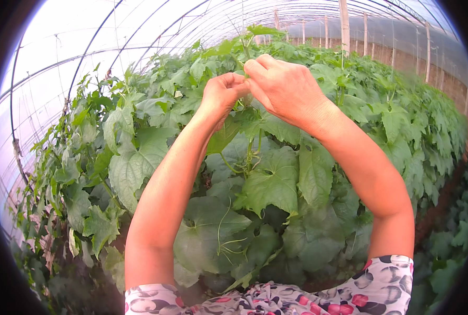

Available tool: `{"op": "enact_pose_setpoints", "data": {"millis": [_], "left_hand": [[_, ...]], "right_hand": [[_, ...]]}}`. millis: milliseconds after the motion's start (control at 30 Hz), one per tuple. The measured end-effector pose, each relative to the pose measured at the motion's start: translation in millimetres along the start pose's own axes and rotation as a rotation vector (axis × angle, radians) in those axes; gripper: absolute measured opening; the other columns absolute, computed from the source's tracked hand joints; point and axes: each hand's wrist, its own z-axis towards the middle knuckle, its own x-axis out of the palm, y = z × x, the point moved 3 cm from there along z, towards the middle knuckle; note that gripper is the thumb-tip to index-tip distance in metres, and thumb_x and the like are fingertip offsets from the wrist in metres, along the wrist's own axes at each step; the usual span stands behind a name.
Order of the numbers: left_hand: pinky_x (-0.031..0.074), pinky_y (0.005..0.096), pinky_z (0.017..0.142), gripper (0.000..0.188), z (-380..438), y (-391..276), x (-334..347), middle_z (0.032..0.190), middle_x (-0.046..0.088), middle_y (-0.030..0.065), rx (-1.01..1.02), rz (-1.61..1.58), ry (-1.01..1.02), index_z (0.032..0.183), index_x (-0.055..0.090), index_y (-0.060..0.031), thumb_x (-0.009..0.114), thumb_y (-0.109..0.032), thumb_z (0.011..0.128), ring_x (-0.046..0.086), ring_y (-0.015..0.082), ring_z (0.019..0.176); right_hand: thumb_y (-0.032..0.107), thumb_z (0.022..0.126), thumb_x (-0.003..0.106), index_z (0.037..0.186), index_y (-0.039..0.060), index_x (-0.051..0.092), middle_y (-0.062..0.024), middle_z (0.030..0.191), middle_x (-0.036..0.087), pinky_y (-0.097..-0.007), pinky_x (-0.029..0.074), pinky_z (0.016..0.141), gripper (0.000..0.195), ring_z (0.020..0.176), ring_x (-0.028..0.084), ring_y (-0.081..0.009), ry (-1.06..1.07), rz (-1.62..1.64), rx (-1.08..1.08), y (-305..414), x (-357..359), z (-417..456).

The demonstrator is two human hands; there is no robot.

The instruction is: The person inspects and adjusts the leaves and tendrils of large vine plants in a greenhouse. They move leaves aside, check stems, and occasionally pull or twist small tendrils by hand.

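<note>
Both my arms are raised towards the upper end of a climbing vine. My left hand [221, 93] pinches at the vine stem [246, 51] with thumb and fingertips. From the other side my right hand [283, 84] closes its thumb and forefinger on the same stem, just above and touching the left fingertips. The stretch of stem between the fingers is mostly hidden. Young leaves [264, 30] stand above the hands. Below them hang broad lobed leaves [271, 179] and pale curling tendrils [223, 232].
Dense vine foliage [407, 130] spreads along the row to both sides. Thin strings [393, 55] hang from above. Posts [344, 27] stand behind the plants, under the greenhouse's curved metal ribs [94, 43]. A bare soil path [440, 208] runs at the right, with low leaves [450, 252] beside it.
</note>
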Motion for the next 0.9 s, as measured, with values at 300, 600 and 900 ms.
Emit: {"op": "enact_pose_setpoints", "data": {"millis": [300,600,900], "left_hand": [[0.041,0.0272,0.084,0.020,4,7,-1,0.089,0.069,0.0006,0.040,-0.007,0.021,0.099,0.069,-0.0062,0.075,-0.019,0.084,0.058,0.0079,0.085],[0.042,0.0251,0.074,0.014,5,9,0,0.085,0.068,-0.0006,0.080,0.062,0.013,0.096,0.069,-0.0047,0.072,-0.014,0.086,0.056,0.0064,0.077],[0.046,0.0293,0.080,0.048,-8,-14,13,0.092,0.069,0.0060,0.056,0.395,-0.199,0.119,0.058,0.0015,0.075,-0.020,0.079,0.061,0.0145,0.083]], "right_hand": [[0.022,0.085,0.059,0.105,0.0106,0.066,-0.0148,0.085,0.068,-0.0463,0.051,0.074,0.024,0.082,0.066,-0.0349,0.114,0.081,0.213,-57,5,9],[0.021,0.086,0.061,0.101,0.0176,0.069,-0.0053,0.076,0.067,-0.0415,0.051,0.065,0.018,0.073,0.065,-0.0300,-0.101,-0.148,0.173,-57,3,17],[0.014,0.080,0.065,0.098,0.0144,0.062,-0.0037,0.080,0.060,-0.0364,0.050,0.054,0.018,0.067,0.062,-0.0260,-0.602,-0.262,-0.422,-28,-15,46]]}}
